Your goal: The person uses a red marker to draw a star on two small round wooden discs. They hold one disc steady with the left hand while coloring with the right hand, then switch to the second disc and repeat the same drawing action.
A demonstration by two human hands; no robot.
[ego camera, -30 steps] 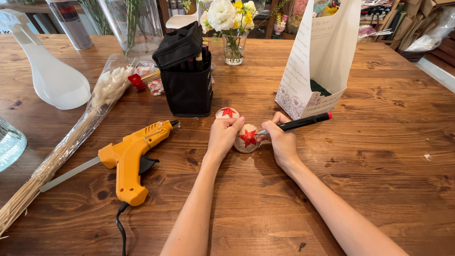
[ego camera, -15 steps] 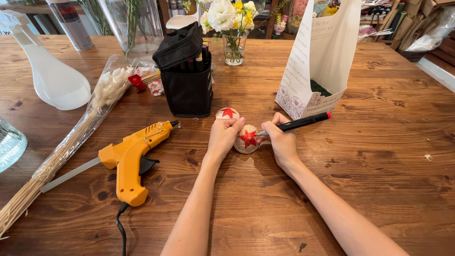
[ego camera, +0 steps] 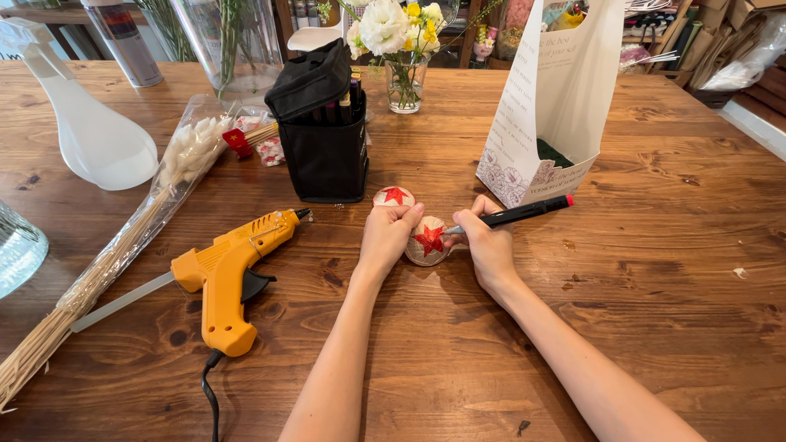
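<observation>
Near the middle of the wooden table (ego camera: pixel 655 245), the left hand (ego camera: pixel 389 233) curls its fingers around a pale ball (ego camera: pixel 427 241) with a red star, as before; the right hand (ego camera: pixel 485 239) still pinches a black marker (ego camera: pixel 524 213), tip at the ball. A second ball (ego camera: pixel 394 196) sits behind; nothing has shifted

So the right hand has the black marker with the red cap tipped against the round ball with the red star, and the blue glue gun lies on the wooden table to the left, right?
Not quite: the head view shows the glue gun is orange-yellow, not blue. The right hand does hold the black marker with the red cap against the round ball with the red star, on the wooden table.
</observation>
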